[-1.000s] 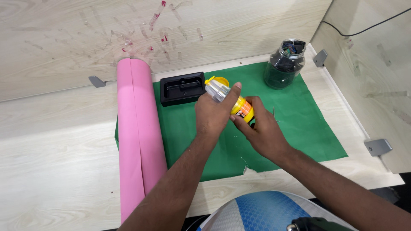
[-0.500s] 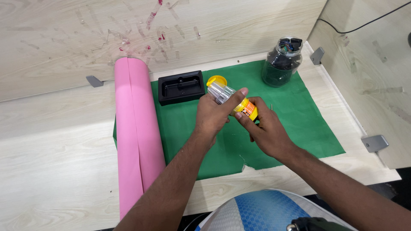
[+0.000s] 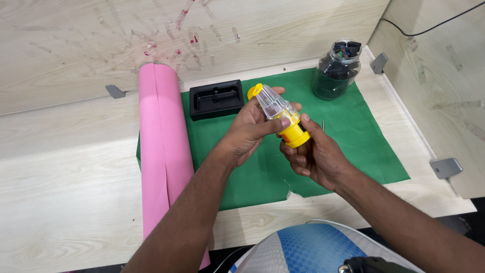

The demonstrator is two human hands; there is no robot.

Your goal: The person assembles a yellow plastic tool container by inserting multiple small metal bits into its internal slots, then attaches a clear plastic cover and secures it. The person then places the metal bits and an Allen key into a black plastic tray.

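Both hands hold a small lamp-like object (image 3: pixel 279 111) with a clear ribbed plastic cone and a yellow base, raised above the green mat (image 3: pixel 353 131). My left hand (image 3: pixel 250 132) wraps the clear part, thumb across it. My right hand (image 3: pixel 316 154) grips the yellow base from below. A yellow ring sticks out at the object's far end.
A rolled pink sheet (image 3: pixel 164 151) lies along the mat's left edge. A black rectangular tray (image 3: pixel 216 99) sits at the mat's far side. A glass jar (image 3: pixel 337 71) of dark parts stands at the far right. Metal brackets (image 3: pixel 444 167) are fixed on the pale wooden table.
The hands and the object stay in nearly the same place; the object has tilted a little and my left thumb now lies across the clear part.
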